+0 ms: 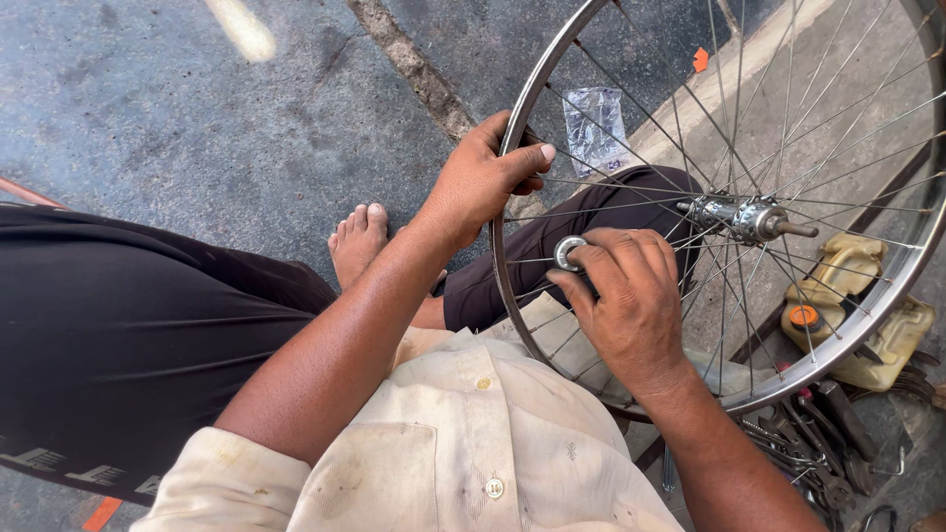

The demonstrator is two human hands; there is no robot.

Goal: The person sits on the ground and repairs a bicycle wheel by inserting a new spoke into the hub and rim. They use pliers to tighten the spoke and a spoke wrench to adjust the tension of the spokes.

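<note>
A bare bicycle wheel stands upright in front of me, its shiny metal rim (507,281) running from top centre down past my lap. My left hand (483,182) grips the rim near its upper left, thumb laid across the metal. My right hand (626,296) reaches in among the thin spokes (788,118) and pinches a small round metal spoke tool (569,252) close to the rim. The steel hub (739,219) with its axle sits to the right of my right hand.
A bare foot (357,246) rests on the grey pavement below the left hand. A clear plastic wrapper (594,126) lies on the ground behind the spokes. Yellowish oil containers (838,286) and several dark hand tools (818,433) lie at lower right.
</note>
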